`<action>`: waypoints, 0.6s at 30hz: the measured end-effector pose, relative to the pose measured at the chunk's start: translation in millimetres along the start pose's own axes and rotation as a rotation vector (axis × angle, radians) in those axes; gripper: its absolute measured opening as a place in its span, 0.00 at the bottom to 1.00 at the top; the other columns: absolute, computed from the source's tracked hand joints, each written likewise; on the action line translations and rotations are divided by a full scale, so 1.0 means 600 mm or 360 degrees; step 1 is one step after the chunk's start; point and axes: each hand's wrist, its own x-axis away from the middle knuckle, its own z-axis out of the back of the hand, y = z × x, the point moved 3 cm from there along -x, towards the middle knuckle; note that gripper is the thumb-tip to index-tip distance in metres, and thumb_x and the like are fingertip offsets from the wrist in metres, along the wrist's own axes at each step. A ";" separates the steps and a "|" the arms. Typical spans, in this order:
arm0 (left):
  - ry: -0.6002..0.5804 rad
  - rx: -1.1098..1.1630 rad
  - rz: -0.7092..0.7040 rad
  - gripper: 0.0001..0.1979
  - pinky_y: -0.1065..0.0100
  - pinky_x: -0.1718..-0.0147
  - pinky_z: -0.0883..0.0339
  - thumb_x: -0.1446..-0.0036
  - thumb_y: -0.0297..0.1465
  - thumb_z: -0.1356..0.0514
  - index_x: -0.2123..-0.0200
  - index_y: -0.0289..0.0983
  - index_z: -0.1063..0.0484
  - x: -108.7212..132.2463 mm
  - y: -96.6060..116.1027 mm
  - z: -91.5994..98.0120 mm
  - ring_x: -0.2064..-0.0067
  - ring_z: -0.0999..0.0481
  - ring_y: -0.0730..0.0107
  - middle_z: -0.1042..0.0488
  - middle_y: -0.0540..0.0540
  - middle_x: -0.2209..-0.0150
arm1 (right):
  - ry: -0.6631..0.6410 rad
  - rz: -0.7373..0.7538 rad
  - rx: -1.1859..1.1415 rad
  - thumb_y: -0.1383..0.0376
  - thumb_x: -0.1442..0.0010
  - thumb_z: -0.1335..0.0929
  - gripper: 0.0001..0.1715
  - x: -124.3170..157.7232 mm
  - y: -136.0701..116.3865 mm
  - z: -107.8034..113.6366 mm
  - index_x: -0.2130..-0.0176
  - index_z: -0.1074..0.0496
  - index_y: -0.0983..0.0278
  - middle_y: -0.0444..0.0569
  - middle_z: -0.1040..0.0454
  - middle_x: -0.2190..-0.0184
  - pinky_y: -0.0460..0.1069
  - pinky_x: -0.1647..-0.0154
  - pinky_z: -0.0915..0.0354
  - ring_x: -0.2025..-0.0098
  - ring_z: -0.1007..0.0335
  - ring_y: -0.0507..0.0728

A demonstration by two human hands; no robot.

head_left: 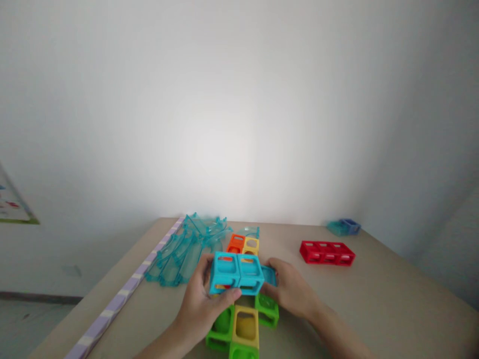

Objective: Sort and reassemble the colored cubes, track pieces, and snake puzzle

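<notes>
My left hand point(204, 304) grips two joined light-blue hollow cube blocks point(237, 273), its thumb across their lower front edge. At their right side, my right hand point(290, 286) has its fingers closed on a darker blue cube block point(269, 275), mostly covered by the fingers. Whether this block touches the light-blue pair I cannot tell. Beneath and nearer me lie green cube blocks point(266, 309) and a yellow cube block point(246, 326), several of them joined. Beyond my hands, an orange cube block point(236, 243) and a pale yellow one stand side by side, partly hidden.
A heap of clear teal track pieces point(187, 254) lies at the left. To the right sits a row of red cube blocks point(327, 253). A dark blue block point(350, 227) is in the far right corner. Purple-and-white striped tape point(123, 294) runs along the table's left side.
</notes>
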 end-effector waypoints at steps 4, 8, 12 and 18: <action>-0.0061 0.0001 0.0059 0.24 0.68 0.60 0.29 0.55 0.33 0.30 0.56 0.39 0.35 0.004 -0.012 -0.005 0.60 0.22 0.63 0.23 0.48 0.62 | -0.0042 -0.0051 -0.0165 0.64 0.50 0.30 0.09 -0.002 0.001 -0.008 0.68 0.32 0.63 0.46 0.28 0.71 0.48 0.69 0.41 0.69 0.32 0.56; -0.0081 -0.0001 0.0048 0.23 0.68 0.60 0.29 0.54 0.33 0.31 0.56 0.39 0.35 0.004 -0.014 -0.006 0.60 0.22 0.63 0.23 0.48 0.62 | 0.0050 -0.0031 -0.0278 0.66 0.50 0.30 0.11 0.002 -0.008 -0.007 0.64 0.33 0.63 0.46 0.28 0.68 0.48 0.67 0.39 0.66 0.32 0.56; -0.0044 -0.0019 0.0057 0.24 0.67 0.60 0.29 0.54 0.34 0.30 0.56 0.38 0.36 0.000 -0.011 -0.004 0.60 0.22 0.63 0.23 0.47 0.62 | 0.0178 0.0158 -0.0313 0.69 0.50 0.30 0.11 0.007 -0.027 0.006 0.64 0.32 0.63 0.46 0.28 0.65 0.48 0.64 0.38 0.64 0.32 0.56; -0.0043 -0.0017 0.0049 0.23 0.69 0.60 0.30 0.53 0.34 0.31 0.57 0.38 0.37 -0.001 -0.008 -0.001 0.61 0.22 0.65 0.24 0.47 0.62 | 0.0280 0.0369 -0.0335 0.69 0.47 0.30 0.15 0.010 -0.036 0.015 0.76 0.41 0.61 0.44 0.32 0.68 0.47 0.68 0.41 0.68 0.35 0.53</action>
